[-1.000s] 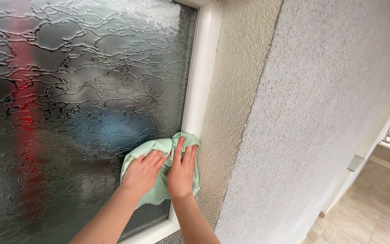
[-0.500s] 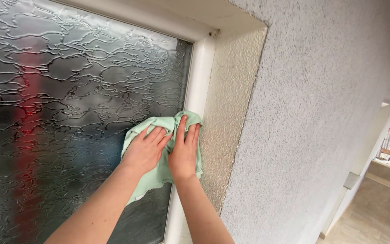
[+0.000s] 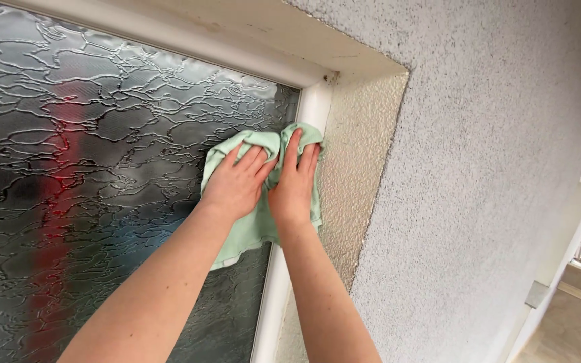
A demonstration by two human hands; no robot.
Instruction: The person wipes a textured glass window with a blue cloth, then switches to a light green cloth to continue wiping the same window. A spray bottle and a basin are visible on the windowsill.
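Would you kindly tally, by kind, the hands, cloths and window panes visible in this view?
Hands: 2, the left hand and the right hand, both pressed flat on the cloth
Cloths: 1, the pale green cloth
Window panes: 1, the textured glass pane
Total: 4

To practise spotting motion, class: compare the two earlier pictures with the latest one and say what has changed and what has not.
Both hands, left hand and right hand, have slid the green cloth upward along the white window frame, ending near its top corner. Nothing was picked up or released. Both palms stay pressed flat on the cloth against the textured glass.
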